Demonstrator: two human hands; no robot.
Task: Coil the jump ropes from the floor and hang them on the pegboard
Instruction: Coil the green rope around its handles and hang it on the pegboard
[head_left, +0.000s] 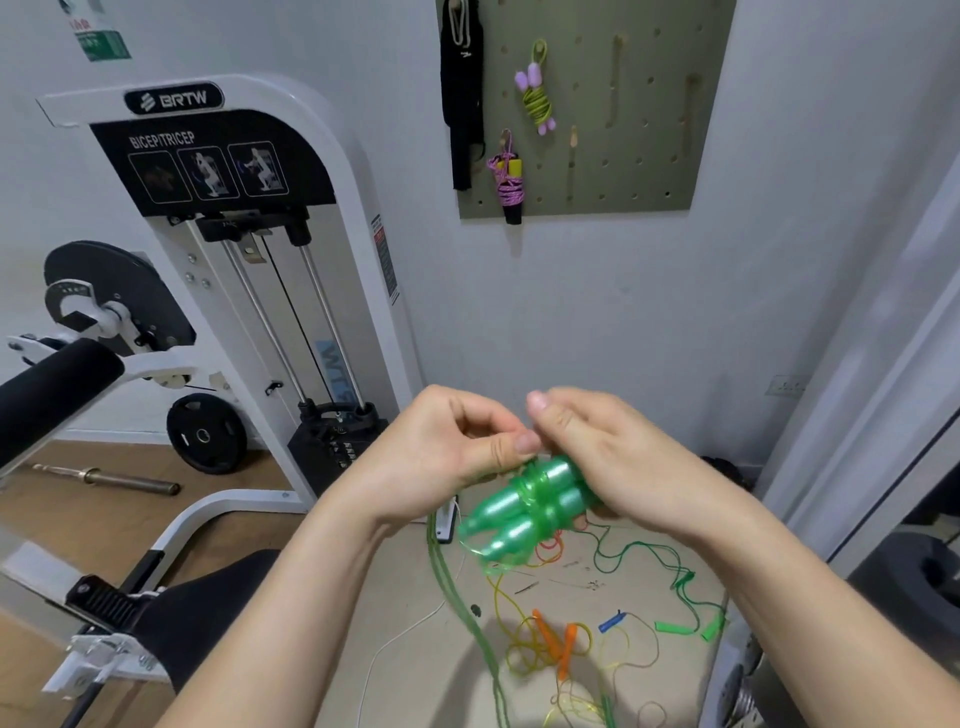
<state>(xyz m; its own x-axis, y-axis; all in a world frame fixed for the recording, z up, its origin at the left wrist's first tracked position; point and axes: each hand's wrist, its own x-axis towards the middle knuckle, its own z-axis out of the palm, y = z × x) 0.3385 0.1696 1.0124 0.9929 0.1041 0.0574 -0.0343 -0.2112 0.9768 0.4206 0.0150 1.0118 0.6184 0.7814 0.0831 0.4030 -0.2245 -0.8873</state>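
The right hand (613, 457) curls its fingers round two green handles (519, 514). The left hand (447, 457) pinches the green rope (460, 597) wound round them, thumb against finger

Tangled jump ropes (550, 644) with coloured handles lie on the floor (405, 597), a barbell (111, 480) farther left.

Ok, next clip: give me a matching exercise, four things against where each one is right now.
Things:
1. green-handled rope
2. orange-handled rope
3. lilac-handled rope
4. barbell

Places:
A. hanging on the pegboard
B. on the wooden floor near the weight machine
C. held by the left hand and right hand
D. loose on the pale floor

Pairs: 1-C, 2-D, 3-A, 4-B
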